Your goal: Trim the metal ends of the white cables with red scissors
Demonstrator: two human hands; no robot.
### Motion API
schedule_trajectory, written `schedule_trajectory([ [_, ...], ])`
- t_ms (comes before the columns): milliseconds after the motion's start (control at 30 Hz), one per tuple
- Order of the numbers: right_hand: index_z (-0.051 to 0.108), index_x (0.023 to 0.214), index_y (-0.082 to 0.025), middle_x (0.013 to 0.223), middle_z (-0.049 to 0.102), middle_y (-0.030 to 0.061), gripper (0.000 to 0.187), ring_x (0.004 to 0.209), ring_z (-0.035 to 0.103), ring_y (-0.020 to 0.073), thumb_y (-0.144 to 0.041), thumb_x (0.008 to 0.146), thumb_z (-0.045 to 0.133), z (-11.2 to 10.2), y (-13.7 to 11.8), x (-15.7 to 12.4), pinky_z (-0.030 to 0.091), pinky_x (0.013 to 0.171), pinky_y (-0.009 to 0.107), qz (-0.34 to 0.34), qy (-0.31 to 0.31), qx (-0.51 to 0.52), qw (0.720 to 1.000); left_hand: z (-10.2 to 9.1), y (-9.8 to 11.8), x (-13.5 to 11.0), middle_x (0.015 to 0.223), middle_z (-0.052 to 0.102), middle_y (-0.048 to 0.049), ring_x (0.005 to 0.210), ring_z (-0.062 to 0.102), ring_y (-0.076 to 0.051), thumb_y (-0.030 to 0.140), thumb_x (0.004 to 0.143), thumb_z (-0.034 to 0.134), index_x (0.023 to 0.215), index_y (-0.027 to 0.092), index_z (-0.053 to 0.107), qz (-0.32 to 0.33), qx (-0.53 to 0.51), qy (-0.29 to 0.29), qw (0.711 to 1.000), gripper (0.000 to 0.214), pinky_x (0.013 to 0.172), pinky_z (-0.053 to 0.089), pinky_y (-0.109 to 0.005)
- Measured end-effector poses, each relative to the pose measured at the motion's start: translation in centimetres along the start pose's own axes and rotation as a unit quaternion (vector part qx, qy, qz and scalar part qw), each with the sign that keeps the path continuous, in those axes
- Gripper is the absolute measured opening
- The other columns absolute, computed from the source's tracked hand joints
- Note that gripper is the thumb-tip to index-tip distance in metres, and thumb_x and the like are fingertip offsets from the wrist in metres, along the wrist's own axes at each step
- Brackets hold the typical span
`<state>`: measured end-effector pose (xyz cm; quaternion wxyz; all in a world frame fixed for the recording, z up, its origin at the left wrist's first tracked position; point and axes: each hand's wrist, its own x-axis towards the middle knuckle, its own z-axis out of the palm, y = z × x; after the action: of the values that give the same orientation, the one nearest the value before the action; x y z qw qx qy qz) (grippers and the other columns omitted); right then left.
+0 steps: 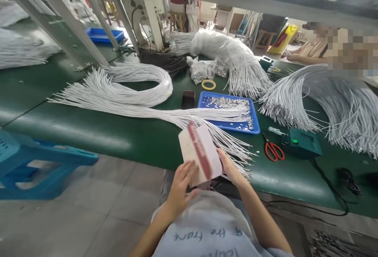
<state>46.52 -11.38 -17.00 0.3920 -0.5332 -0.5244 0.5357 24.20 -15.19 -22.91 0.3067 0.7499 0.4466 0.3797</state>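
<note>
A white cardboard box [192, 141] with a red printed band is tilted in front of my body, slightly blurred. My left hand [183, 178] lies across its lower left corner, fingers pressed on the printed face and thumb below the edge. At the right edge my right hand [228, 165] grips the box, most of its fingers hidden behind it. Just beyond the box, a bundle of white cables [165, 113] runs along the green table. Some cable ends lie over a blue tray [255, 127] of small metal pieces; others fan out behind my right hand.
Red-handled scissors [274, 150] lie beside a small green device [305, 143]. Large cable bundles [327, 91] arch at the right. Behind the tray are a yellow tape roll [208, 84] and a dark open box [188, 100]. A blue stool [44, 166] stands left. Another person [313, 50] sits across.
</note>
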Motion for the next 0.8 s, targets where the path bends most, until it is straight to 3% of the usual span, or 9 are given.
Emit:
schedule_trajectory([
  [100,0.050,0.134,-0.024,0.130,0.061,0.0079,0.048,0.108,0.062,0.0246,-0.049,0.093,0.048,0.2,0.0,-0.3,0.057,0.080,0.035,0.014,-0.023,0.008,1.000,0.7,-0.3,1.1,0.147,0.050,-0.0059,0.136,0.046,-0.031,0.037,0.095,0.052,0.143,0.030,0.048,0.074,0.204,-0.077,0.973,0.049,0.114,0.034,-0.051],
  [167,0.046,0.137,-0.025,0.123,0.063,0.0081,0.054,0.092,0.065,0.0231,-0.039,0.086,0.059,0.4,0.0,-0.3,0.055,0.056,0.028,0.030,-0.027,0.002,0.999,1.2,-0.7,1.2,0.147,0.050,-0.0071,0.136,0.045,-0.030,0.029,0.094,0.053,0.146,0.025,0.044,0.104,0.287,-0.072,0.949,0.053,0.112,0.036,-0.049],
  [233,0.045,0.138,-0.027,0.112,0.064,0.0068,0.056,0.075,0.062,0.0184,-0.030,0.084,0.057,0.6,-0.1,-0.3,0.046,0.041,0.021,0.036,-0.029,-0.002,0.999,1.3,-1.2,1.0,0.146,0.051,-0.0075,0.135,0.045,-0.029,0.025,0.092,0.055,0.146,0.024,0.043,0.125,0.308,-0.058,0.941,0.055,0.111,0.036,-0.047],
  [367,0.039,0.143,-0.028,0.103,0.064,0.0043,0.060,0.055,0.052,0.0103,-0.026,0.085,0.052,0.9,-0.1,-0.9,0.044,0.036,0.021,0.031,-0.027,0.024,0.999,1.1,-1.6,0.2,0.147,0.049,-0.0099,0.137,0.044,-0.030,0.030,0.092,0.058,0.143,0.026,0.045,0.145,0.209,-0.037,0.967,0.054,0.112,0.039,-0.049],
  [467,0.038,0.143,-0.028,0.095,0.064,0.0027,0.059,0.049,0.049,0.0081,-0.032,0.087,0.056,0.9,-0.3,-2.2,0.044,0.035,0.021,0.044,-0.025,0.096,0.994,0.8,-0.4,-0.1,0.153,0.039,-0.0123,0.141,0.040,-0.031,0.040,0.091,0.059,0.144,0.028,0.042,0.004,0.020,0.075,0.997,0.057,0.111,0.043,-0.048],
  [533,0.038,0.142,-0.028,0.092,0.064,0.0023,0.060,0.047,0.049,0.0077,-0.037,0.087,0.061,0.8,-0.6,-3.3,0.044,0.035,0.020,0.053,-0.025,0.133,0.989,0.5,1.2,0.2,0.152,0.040,-0.0147,0.140,0.042,-0.031,0.042,0.088,0.063,0.146,0.026,0.035,-0.150,-0.150,0.146,0.966,0.066,0.108,0.047,-0.047],
  [633,0.042,0.140,-0.026,0.089,0.065,0.0028,0.061,0.048,0.050,0.0081,-0.042,0.086,0.065,1.0,-0.9,-4.7,0.043,0.035,0.019,0.065,-0.019,0.163,0.984,-0.2,4.2,1.1,0.133,0.060,-0.0182,0.122,0.060,-0.034,0.045,0.079,0.072,0.133,0.016,0.049,-0.307,-0.384,0.053,0.869,0.065,0.099,0.055,-0.046],
  [700,0.044,0.138,-0.025,0.087,0.066,0.0026,0.063,0.047,0.049,0.0082,-0.044,0.083,0.068,1.3,-1.1,-5.3,0.041,0.034,0.020,0.073,-0.010,0.185,0.980,-0.7,5.7,1.9,0.120,0.068,-0.0178,0.109,0.067,-0.033,0.043,0.076,0.075,0.118,0.012,0.060,-0.361,-0.445,0.003,0.820,0.054,0.092,0.059,-0.044],
  [800,0.039,0.142,-0.024,0.088,0.067,0.0030,0.071,0.051,0.056,0.0111,-0.047,0.082,0.069,1.8,-1.2,-6.0,0.047,0.041,0.023,0.090,0.008,0.242,0.966,-2.1,6.5,3.8,0.110,0.072,-0.0157,0.096,0.072,-0.032,0.037,0.071,0.076,0.110,0.012,0.064,-0.372,-0.437,-0.001,0.819,0.048,0.080,0.062,-0.042],
])
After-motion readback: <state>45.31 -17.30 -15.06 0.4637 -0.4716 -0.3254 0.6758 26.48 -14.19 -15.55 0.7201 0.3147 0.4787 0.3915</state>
